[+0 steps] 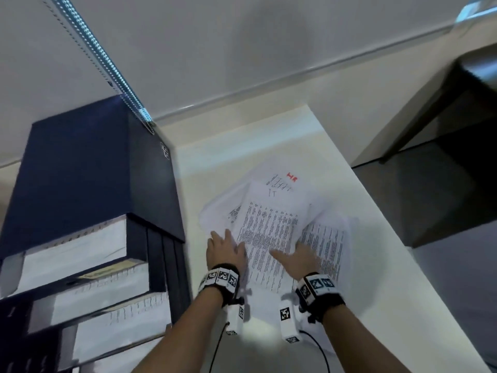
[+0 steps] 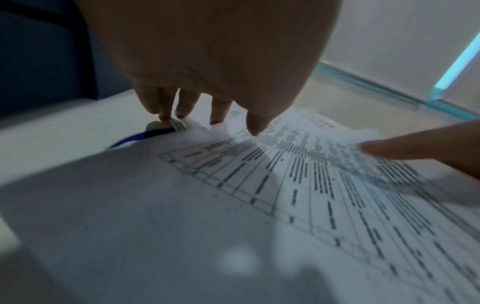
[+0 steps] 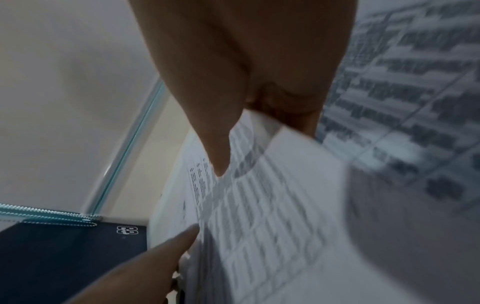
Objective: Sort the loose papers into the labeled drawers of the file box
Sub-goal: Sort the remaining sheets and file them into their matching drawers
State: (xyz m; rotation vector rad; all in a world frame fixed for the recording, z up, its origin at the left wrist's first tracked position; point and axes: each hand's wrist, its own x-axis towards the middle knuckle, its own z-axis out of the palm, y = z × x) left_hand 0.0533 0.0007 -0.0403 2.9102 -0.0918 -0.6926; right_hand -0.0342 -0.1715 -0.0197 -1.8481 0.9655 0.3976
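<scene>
The left hand (image 1: pixel 226 250) and the right hand (image 1: pixel 298 255) are lying nearest, both on the loose papers (image 1: pixel 271 224) spread on the white worktop (image 1: pixel 357 254). The left hand is resting flat, fingers straight, probably to keep the pile from sliding. The right hand is pinching the top sheet (image 3: pixel 259 195) between thumb and fingers, probably to lift it. The dark blue file box (image 1: pixel 88 170) is standing just beside the pile on the left, several drawers (image 1: pixel 80 251) pulled out and showing paper. One sheet is carrying red letters, maybe "HR" (image 1: pixel 292 177); the drawer labels are too blurred to read.
</scene>
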